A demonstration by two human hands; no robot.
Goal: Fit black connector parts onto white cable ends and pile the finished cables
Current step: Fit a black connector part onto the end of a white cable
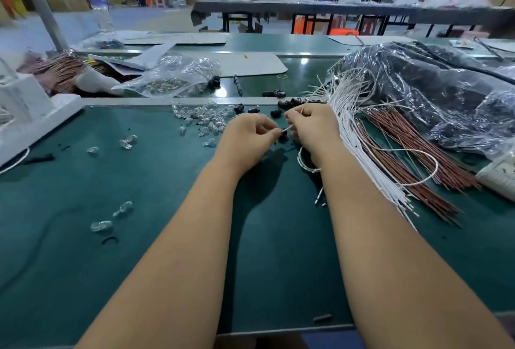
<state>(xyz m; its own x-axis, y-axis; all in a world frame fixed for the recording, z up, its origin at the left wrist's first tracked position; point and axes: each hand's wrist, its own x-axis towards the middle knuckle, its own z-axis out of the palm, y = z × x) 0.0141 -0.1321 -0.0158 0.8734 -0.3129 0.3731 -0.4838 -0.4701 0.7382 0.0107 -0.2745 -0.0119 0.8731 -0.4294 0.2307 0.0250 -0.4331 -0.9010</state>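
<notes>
Both hands meet over the middle of the green mat (139, 251). My right hand (313, 128) pinches a white cable (418, 153) near its end, and the cable loops away to the right. My left hand (249, 137) has its fingers curled round a small black connector part (282, 137) at the cable's tip, mostly hidden by the fingers. Loose black connector parts (287, 104) lie just beyond the hands. A thick fan of white cables (362, 151) lies right of my right wrist.
Brown wires (412, 151) lie beside the white ones. Clear plastic pieces (206, 120) are scattered left of the hands, with a bag of them (172, 81) behind. A large plastic bag (446, 92) covers the right. A white foam box (30, 114) stands at the left.
</notes>
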